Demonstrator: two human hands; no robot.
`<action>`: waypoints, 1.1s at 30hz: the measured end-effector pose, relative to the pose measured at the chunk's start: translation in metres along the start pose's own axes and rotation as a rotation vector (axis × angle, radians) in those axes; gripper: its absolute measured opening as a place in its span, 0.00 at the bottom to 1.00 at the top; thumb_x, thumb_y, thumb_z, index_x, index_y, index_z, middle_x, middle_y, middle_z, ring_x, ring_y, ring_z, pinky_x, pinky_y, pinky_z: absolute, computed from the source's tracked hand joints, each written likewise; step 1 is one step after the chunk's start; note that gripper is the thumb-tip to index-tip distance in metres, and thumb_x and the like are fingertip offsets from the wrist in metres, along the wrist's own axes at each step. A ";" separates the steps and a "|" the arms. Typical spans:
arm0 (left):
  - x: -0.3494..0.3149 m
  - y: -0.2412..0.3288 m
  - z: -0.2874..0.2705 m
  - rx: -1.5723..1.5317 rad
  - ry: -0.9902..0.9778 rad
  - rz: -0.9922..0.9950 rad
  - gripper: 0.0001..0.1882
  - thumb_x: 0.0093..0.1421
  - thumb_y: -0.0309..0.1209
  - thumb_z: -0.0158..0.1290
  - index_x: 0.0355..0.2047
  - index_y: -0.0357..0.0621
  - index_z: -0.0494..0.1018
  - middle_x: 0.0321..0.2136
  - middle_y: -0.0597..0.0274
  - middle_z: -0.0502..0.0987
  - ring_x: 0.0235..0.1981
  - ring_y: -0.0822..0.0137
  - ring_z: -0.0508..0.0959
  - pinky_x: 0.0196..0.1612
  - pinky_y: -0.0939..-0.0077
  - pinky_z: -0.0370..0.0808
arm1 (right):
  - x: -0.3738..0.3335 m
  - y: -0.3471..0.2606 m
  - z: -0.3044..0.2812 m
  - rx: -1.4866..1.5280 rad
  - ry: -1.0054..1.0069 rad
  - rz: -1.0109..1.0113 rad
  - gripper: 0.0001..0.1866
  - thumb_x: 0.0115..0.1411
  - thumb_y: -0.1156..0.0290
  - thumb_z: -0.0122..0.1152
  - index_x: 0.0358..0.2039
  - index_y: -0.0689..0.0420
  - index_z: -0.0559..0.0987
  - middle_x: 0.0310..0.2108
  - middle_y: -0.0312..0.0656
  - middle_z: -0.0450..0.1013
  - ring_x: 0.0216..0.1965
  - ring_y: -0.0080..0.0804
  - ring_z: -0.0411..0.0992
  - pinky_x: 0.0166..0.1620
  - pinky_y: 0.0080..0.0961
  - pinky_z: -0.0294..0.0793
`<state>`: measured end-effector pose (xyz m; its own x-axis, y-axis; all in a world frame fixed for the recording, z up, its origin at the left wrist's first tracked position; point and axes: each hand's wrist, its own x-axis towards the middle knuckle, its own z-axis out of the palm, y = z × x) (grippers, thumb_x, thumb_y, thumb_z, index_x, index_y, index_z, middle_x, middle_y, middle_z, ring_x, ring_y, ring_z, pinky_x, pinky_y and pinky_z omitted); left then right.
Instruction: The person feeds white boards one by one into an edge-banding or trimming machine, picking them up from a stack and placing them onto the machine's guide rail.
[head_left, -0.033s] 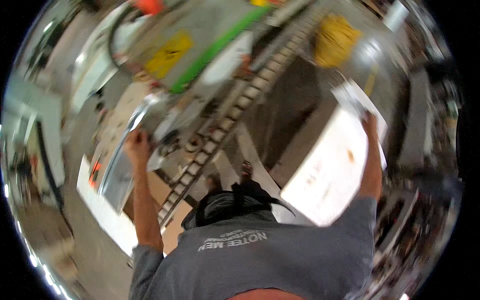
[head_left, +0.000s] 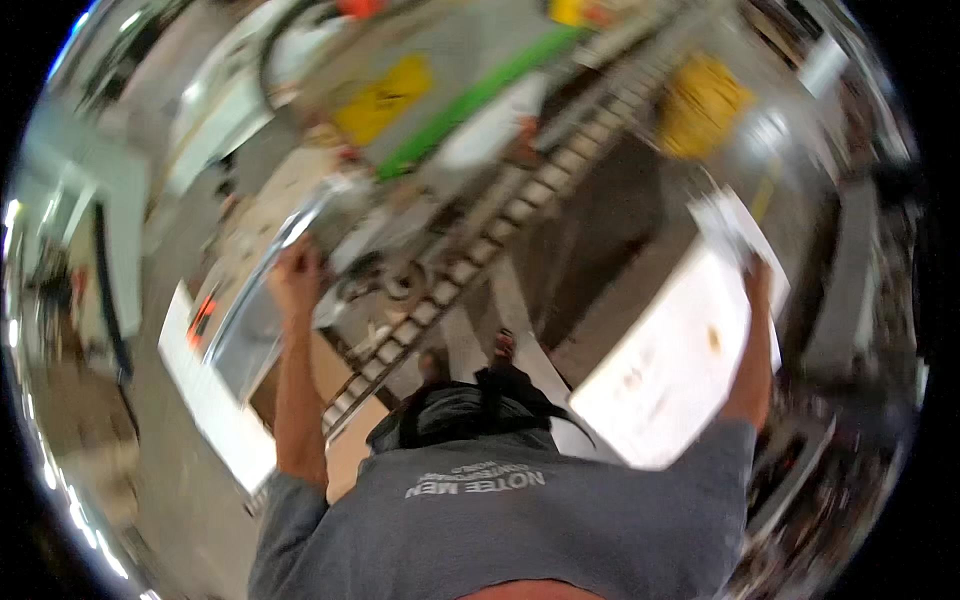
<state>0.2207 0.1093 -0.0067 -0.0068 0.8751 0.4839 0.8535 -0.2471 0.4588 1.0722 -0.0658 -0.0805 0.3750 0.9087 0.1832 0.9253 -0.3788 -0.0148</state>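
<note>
My left hand (head_left: 296, 278) is curled, thumb against fingers, beside the shiny edge of a long clear or silvery sheet (head_left: 245, 345). Blur hides what, if anything, sits in its fingers. At the right, my right hand (head_left: 757, 280) is at the far right part of a large white panel (head_left: 660, 370) with brownish spots. Next to its fingers lies a pale grey, shiny patch (head_left: 722, 222), too smeared to name. Those fingers are blurred as well, so whether they grip the panel does not show.
Between my arms a ladder-like slatted track (head_left: 480, 245) runs diagonally past my feet. A green bar (head_left: 480, 105) and a yellow patch (head_left: 385, 100) lie beyond it. Far right stands a yellow bundle (head_left: 705, 105). An orange-and-black tool (head_left: 203, 318) rests on a white board (head_left: 215, 400) at left.
The whole view has shifted, so the surroundings and both hands appear slightly lower and further right. Neither hand's hold visibly differs.
</note>
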 end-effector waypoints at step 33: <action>-0.146 -0.114 -0.259 0.153 0.038 -0.081 0.23 0.48 0.35 0.69 0.44 0.39 0.81 0.41 0.46 0.82 0.41 0.50 0.79 0.45 0.58 0.75 | -0.208 -0.777 -0.181 1.254 -0.470 -0.950 0.25 0.61 0.70 0.63 0.57 0.63 0.73 0.47 0.55 0.73 0.46 0.44 0.73 0.50 0.37 0.76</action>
<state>-0.0108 -0.0980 0.0633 -0.0961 0.8725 0.4791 0.9185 -0.1078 0.3805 0.2648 0.0078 0.0708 -0.5535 0.7775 0.2985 0.1961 0.4700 -0.8606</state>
